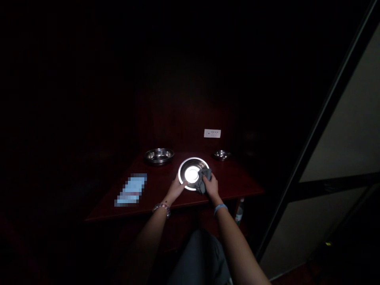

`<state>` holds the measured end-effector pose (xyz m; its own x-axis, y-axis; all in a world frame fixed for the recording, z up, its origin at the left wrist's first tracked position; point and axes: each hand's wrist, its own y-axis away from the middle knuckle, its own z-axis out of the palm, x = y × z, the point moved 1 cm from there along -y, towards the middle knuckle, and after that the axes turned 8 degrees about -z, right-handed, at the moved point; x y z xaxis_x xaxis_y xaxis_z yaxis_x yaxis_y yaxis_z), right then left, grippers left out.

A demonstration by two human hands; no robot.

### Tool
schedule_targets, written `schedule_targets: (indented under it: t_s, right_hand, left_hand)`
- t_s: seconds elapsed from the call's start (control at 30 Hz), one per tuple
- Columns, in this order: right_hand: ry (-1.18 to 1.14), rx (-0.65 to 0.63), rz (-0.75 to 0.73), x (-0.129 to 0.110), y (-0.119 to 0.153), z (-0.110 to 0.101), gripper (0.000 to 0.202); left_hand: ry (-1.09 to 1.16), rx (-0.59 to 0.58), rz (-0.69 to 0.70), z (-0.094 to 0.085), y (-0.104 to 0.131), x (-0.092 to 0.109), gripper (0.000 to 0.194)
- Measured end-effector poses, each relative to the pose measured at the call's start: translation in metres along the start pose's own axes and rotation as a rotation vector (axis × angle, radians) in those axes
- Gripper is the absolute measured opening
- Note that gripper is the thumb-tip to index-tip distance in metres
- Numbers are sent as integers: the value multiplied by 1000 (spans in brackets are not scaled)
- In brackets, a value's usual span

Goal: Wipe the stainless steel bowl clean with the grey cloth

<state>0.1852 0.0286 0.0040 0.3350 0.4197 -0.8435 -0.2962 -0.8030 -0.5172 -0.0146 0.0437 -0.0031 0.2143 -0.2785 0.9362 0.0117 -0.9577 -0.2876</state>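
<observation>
A shiny round metal bowl (185, 164) is tilted toward me above the front part of the dark red table (160, 186). My left hand (176, 189) grips its lower left rim, with the thumb over the inner edge. In my right hand (211, 186) is a bunched grey cloth (203, 179), pressed against the right side of the bowl. The fingers of both hands are partly hidden behind the bowl and the cloth.
A wide metal bowl (159, 156) stands at the back left, a smaller metal bowl (222, 155) at the back right. At left lies a blurred pale sheet (132, 190). A white socket panel (212, 133) is on the wall. A bottle (239, 213) stands below the table's right edge.
</observation>
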Motion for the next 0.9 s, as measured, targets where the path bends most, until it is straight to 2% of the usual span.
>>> schedule_targets:
  t_s: [0.3,0.9]
  right_hand:
    - [5,0,10,-1,0,0,30]
    - [18,13,6,0,1,0,32]
  left_hand:
    - [22,7,-13,-1,4,10,73]
    - [37,-20,-25,1,3,9,70]
